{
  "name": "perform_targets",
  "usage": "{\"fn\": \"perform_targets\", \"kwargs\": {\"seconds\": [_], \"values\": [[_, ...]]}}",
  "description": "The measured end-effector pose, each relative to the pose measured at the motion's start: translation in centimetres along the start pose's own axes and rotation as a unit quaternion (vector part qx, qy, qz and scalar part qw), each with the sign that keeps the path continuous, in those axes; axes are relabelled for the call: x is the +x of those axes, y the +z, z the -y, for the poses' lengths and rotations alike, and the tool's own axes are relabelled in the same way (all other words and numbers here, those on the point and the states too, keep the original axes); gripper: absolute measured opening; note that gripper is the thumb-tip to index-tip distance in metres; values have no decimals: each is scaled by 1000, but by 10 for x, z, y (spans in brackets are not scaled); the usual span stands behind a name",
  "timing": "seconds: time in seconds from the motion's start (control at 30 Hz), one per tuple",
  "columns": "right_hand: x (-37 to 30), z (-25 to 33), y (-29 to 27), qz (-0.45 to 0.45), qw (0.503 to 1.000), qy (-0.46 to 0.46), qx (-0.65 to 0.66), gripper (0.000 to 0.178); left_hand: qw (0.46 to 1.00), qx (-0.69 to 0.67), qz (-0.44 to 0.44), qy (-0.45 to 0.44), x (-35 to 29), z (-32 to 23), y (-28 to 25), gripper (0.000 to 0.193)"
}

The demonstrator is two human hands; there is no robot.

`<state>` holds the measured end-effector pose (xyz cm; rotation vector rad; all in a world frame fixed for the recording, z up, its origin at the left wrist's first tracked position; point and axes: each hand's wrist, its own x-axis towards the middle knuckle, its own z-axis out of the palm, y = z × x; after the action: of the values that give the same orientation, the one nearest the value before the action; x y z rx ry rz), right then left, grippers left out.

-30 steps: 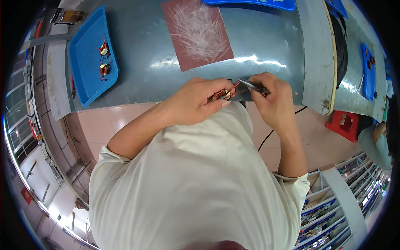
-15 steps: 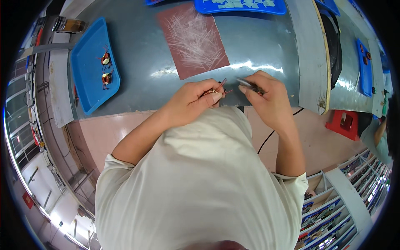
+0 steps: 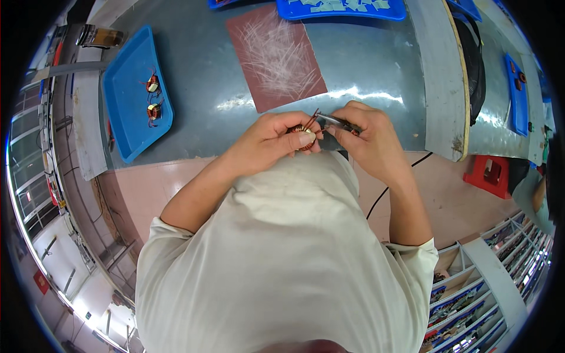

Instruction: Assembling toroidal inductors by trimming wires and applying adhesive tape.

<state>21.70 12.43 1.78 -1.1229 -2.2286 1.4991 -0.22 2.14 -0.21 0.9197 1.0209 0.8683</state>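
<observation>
Bright light is filling the scene, white glare is streaking the table (image 3: pixel 376 59), fisheye distortion is bending the shelves (image 3: pixel 505 282), darkness is swallowing the corners, details are softening near the rim

Smooth, glossy tabletop (image 3: pixel 197 73), plastic tray (image 3: pixel 128 109), matt cloth shirt (image 3: pixel 282 247), shiny metal tool (image 3: pixel 334 120)

Grey bench (image 3: pixel 197 73) bears 1 maroon sheet (image 3: pixel 264 105), left blue tray (image 3: pixel 125 88), far blue tray (image 3: pixel 341 17).

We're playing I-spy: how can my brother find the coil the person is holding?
Find the grey table, then the left hand by its near side. It holds a reddish wire coil. Unlike the two coils in the left blue tray, it's held.
</observation>
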Motion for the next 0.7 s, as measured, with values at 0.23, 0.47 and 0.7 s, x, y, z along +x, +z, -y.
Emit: {"fn": "perform_targets", "kwargs": {"seconds": [0.23,0.47,0.7], "values": [[-4,-16,7,-116,969,-138,-171,17,999,10,-34,-15,2,8,-4,20],[1,-16,4,-13,999,-22,-38,14,998,-31,-10,-54,-5,14,-6,26],[3,-15,7,-22,998,-52,-33,14,998,-58,-4,-35,-1,13,0,25]]}}
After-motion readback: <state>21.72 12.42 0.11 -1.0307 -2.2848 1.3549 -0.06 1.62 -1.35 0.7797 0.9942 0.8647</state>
